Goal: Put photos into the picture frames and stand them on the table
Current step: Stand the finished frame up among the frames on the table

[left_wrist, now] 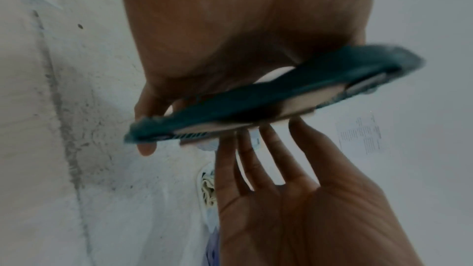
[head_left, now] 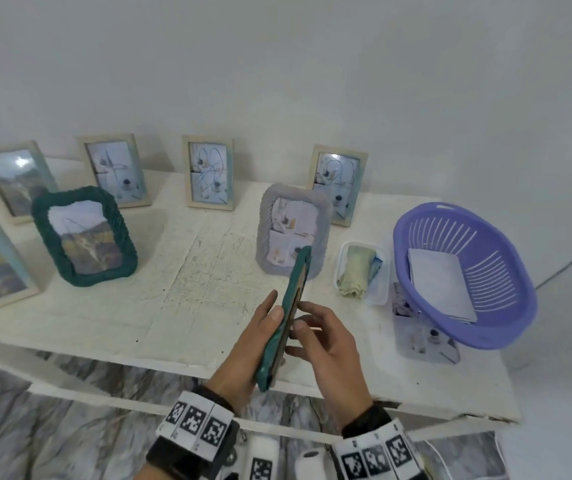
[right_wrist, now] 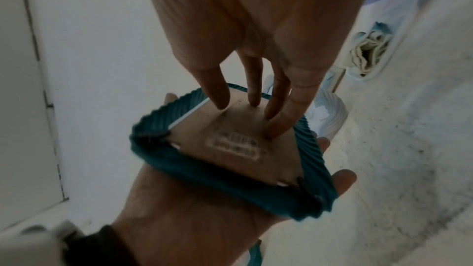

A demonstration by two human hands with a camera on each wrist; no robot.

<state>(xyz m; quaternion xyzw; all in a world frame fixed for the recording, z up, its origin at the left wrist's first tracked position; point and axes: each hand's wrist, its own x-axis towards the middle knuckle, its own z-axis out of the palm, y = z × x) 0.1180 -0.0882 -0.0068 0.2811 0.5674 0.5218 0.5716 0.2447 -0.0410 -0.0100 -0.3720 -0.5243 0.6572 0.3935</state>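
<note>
My left hand (head_left: 256,341) grips a teal ribbed picture frame (head_left: 293,299) edge-on above the table's front edge, thumb on its near rim and fingers behind it. My right hand (head_left: 329,351) touches the frame's back with straight fingers. In the right wrist view those fingertips (right_wrist: 271,128) press on the brown backing board (right_wrist: 230,149) inside the teal rim (right_wrist: 225,185), while the left palm (right_wrist: 192,219) cups the frame from below. The left wrist view shows the frame (left_wrist: 256,96) blurred between both hands. The frame's front face is hidden.
Several filled frames stand on the white table (head_left: 191,271): a teal one (head_left: 85,235), a grey one (head_left: 293,230), wooden ones along the wall (head_left: 208,173). At right, a clear tub with a cloth (head_left: 360,271), a purple basket (head_left: 506,271) holding white sheets, and a loose photo (head_left: 423,337).
</note>
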